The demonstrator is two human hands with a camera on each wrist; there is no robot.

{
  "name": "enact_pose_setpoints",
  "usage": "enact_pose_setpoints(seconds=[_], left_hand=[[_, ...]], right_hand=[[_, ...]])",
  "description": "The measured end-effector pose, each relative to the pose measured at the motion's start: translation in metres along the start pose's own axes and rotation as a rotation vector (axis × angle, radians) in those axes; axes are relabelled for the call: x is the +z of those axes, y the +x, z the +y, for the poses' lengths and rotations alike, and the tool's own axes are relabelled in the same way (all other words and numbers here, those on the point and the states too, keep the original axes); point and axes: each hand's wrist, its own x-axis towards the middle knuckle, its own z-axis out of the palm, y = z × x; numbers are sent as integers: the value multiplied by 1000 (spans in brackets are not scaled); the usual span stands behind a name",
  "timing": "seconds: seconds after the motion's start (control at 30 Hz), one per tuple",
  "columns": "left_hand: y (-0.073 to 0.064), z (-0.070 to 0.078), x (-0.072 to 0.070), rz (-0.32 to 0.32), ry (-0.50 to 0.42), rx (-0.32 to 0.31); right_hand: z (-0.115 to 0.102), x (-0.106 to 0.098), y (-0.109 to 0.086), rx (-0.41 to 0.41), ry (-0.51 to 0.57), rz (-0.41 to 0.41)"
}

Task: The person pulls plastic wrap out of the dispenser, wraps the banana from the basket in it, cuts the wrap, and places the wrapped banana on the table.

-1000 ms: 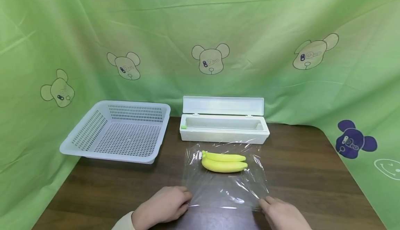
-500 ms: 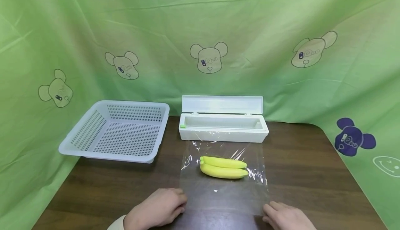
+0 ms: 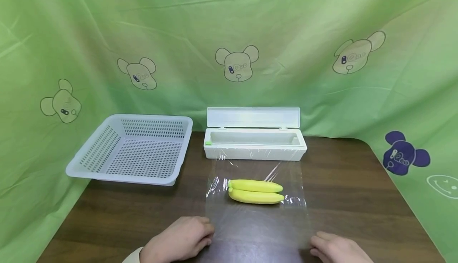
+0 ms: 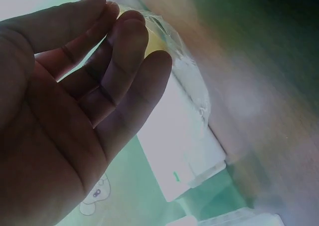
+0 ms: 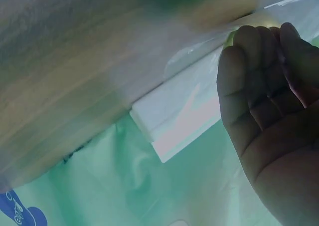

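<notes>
A sheet of clear plastic wrap (image 3: 257, 221) spreads on the table from the wrap dispenser box (image 3: 255, 153) to my hands. Two joined yellow bananas (image 3: 255, 197) lie within its area, stems to the left. My left hand (image 3: 182, 235) pinches the wrap's near left corner between thumb and fingers. At the near right corner, my right hand (image 3: 338, 247) pinches the wrap the same way. In the left wrist view, my left hand (image 4: 84, 86) has thumb and fingertips together beside the film (image 4: 199, 99). The right wrist view has my right hand (image 5: 274, 111) with fingers bent toward the thumb.
The dispenser's hinged lid (image 3: 253, 117) is raised at the back. A white perforated basket (image 3: 143, 181) stands at the left rear of the brown wooden table (image 3: 358, 199). Green cloth (image 3: 286, 84) with mouse-head prints hangs behind and along both sides.
The wrap has settled flatter, its wrinkles fewer. The bananas have shifted slightly toward me. My right hand has moved a little to the right, my left slightly left.
</notes>
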Motion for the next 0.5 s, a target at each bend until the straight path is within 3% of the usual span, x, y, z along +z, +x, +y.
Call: enact_pose_setpoints(seconds=[0.27, 0.5], left_hand=[[3, 7, -2, -63, -88, -14], [4, 9, 0, -117, -71, -4]], right_hand=[[5, -13, -6, 25, 7, -68], [8, -11, -11, -40, -7, 20]])
